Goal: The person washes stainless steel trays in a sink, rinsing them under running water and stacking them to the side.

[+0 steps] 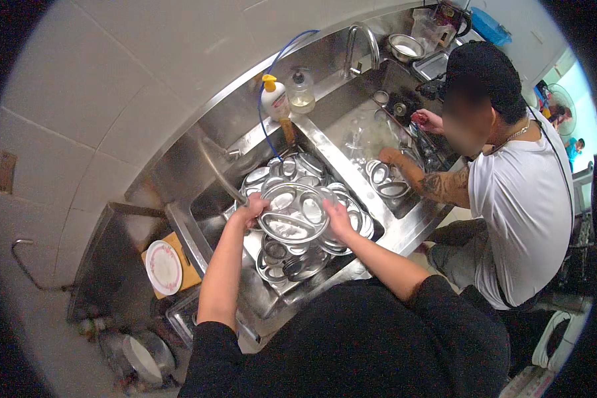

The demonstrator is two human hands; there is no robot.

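A round divided steel tray is held up over the left basin of a steel sink. My left hand grips its left edge, close to the end of a faucet spout. On the tray's right edge is my right hand, with its fingers partly hidden; a blurred, clear shape lies by them. Below, many similar divided steel trays lie heaped in the basin. A blue hose runs down into that heap.
At the right basin, a co-worker in a white shirt has one arm among trays in cloudy water. A pump bottle and a clear bottle stand behind the divider. A patterned plate lies on a board at left.
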